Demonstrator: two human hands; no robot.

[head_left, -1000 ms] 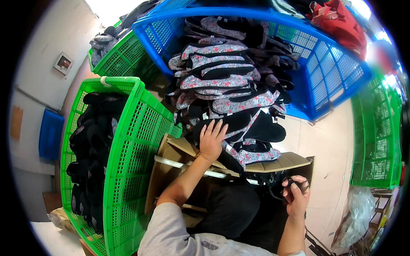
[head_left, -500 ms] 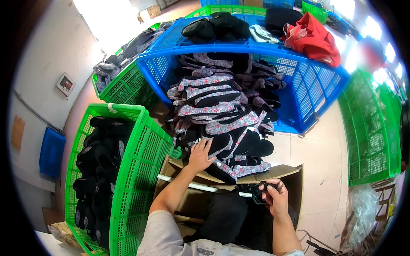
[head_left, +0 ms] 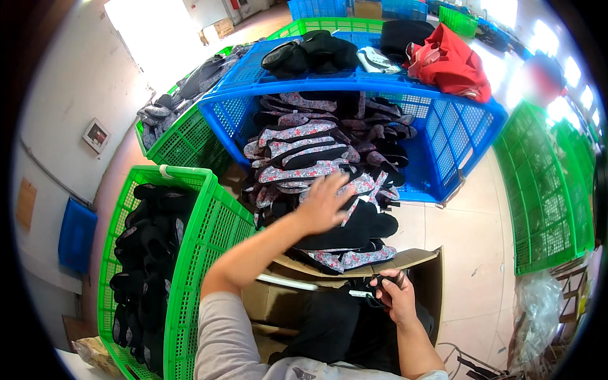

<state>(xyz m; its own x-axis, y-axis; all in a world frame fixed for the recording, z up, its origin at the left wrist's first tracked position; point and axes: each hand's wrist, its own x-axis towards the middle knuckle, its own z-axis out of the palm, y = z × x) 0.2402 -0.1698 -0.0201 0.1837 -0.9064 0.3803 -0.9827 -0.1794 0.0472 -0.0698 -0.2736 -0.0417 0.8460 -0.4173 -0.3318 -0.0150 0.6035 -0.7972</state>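
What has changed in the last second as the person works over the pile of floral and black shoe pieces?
The left hand has lifted off the low front of the shoe pile and moved up and farther in, now blurred over the floral pieces; whether it holds anything cannot be told. The right hand still grips a small dark tool over the cardboard box. The head has tilted up.

Crates and cloth around the floor.
Green crate [head_left: 190, 253] of dark slippers at left; red cloth [head_left: 453, 60] on the blue crate's [head_left: 468, 133] top right corner; empty green crate [head_left: 544, 196] at right; blue bin [head_left: 76, 234] by the wall.
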